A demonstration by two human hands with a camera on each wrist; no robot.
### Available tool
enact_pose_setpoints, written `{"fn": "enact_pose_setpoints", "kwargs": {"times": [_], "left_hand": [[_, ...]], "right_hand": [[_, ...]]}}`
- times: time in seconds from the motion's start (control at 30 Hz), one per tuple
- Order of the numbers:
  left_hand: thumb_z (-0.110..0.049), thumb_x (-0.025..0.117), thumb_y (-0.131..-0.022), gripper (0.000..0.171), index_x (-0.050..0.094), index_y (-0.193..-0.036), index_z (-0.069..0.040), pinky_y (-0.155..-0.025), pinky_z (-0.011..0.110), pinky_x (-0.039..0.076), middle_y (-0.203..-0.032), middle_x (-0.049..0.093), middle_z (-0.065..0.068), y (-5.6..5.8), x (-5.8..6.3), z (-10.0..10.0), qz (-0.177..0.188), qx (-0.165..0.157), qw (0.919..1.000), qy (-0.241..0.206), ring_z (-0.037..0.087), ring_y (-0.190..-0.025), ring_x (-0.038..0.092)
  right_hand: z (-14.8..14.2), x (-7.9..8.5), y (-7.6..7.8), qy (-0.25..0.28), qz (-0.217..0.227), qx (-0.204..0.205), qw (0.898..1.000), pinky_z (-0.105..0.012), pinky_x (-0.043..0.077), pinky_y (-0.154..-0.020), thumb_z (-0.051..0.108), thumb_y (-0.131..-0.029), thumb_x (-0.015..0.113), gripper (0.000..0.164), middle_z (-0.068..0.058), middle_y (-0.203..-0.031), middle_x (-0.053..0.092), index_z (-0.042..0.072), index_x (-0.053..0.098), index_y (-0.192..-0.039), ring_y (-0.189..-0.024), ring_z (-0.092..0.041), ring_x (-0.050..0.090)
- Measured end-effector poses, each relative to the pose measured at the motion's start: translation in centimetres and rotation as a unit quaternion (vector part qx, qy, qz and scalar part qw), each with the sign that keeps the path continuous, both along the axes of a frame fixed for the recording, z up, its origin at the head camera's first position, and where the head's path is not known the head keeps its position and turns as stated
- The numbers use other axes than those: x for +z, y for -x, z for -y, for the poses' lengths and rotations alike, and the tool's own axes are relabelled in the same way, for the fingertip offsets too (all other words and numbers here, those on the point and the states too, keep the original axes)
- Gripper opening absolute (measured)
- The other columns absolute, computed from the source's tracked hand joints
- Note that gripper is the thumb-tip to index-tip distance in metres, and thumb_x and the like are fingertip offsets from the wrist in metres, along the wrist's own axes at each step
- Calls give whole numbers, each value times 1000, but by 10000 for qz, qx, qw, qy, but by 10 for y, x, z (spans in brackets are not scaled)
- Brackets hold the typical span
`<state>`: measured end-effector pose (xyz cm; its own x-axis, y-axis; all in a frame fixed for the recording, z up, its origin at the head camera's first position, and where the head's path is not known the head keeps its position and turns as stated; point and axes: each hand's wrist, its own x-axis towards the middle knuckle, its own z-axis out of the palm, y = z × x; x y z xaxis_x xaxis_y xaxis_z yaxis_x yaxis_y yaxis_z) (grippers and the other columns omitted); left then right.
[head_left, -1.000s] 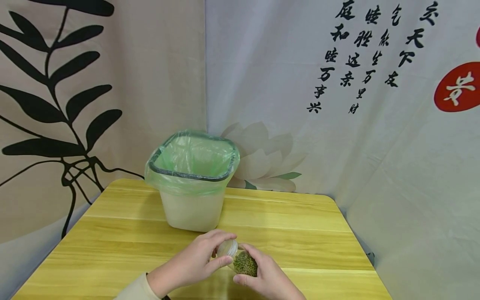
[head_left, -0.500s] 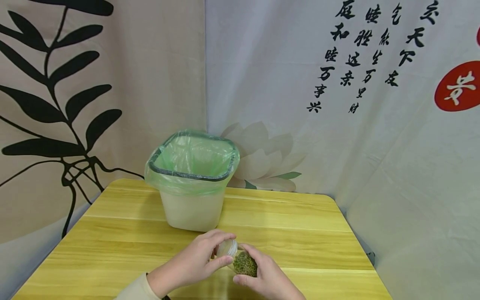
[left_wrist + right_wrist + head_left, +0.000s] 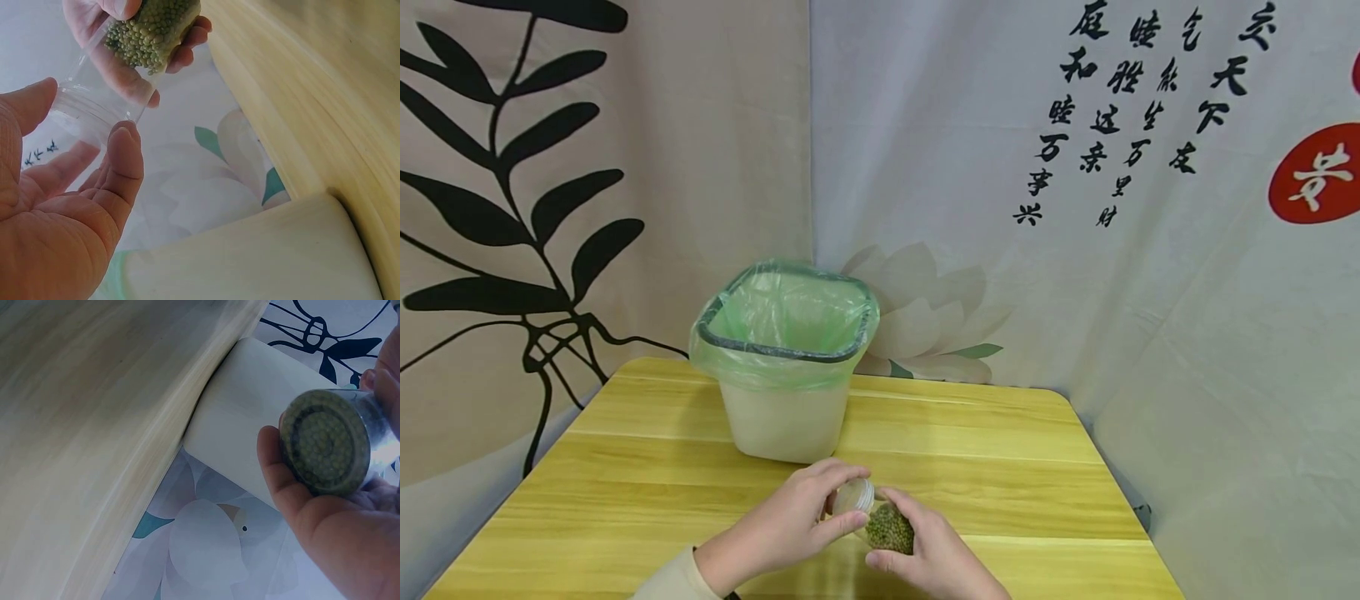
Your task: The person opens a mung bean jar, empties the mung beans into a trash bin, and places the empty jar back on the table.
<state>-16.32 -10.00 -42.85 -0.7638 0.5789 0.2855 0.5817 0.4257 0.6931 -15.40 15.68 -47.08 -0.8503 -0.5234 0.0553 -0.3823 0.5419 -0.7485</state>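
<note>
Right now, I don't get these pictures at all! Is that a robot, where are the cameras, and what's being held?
No robot! Those are someone's bare left hand and right hand. The pictures showing the whole pale bin come from a camera worn on the head, looking forward and down. The two tilted pictures come from cameras on the left and right wrists. The right hand holds a clear jar with small green grains inside; the left hand pinches its clear ridged end. The bin stands on a yellowish table, lined with a see-through green bag.
</note>
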Motion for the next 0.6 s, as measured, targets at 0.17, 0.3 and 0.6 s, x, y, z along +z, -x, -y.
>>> {"fn": "enact_pose_setpoints", "kwargs": {"times": [0.17, 0.3, 0.6], "left_hand": [[-41, 71, -104, 47, 66, -140, -11, -61, 18, 49, -114, 68, -1, 0, -1, -1, -40, 92, 9999, -51, 2, -72, 53], [-41, 73, -103, 46, 67, -137, -11, -60, 18, 48, -106, 66, -3, 0, -2, -2, -96, 185, 9997, -100, 3, -70, 52], [-46, 70, -103, 52, 64, -143, -13, -64, 20, 49, -118, 69, -2, -1, -2, -3, -86, 248, 9996, -30, 5, -80, 55]], "right_hand": [[0, -1, 0, 45, 57, 11, 10000, -62, 51, -112, 53, -99, 74, 74, -4, -158, 58, 20, 47, -160, -145, -36, 56], [0, 0, 0, 68, 75, 2, 9999, -65, 49, -112, 52, -99, 74, 74, -5, -159, 58, 20, 46, -160, -145, -38, 55], [-1, 0, 1, 119, 181, -24, 9998, -57, 54, -110, 52, -99, 74, 72, -1, -156, 60, 25, 47, -160, -142, -33, 59]]}}
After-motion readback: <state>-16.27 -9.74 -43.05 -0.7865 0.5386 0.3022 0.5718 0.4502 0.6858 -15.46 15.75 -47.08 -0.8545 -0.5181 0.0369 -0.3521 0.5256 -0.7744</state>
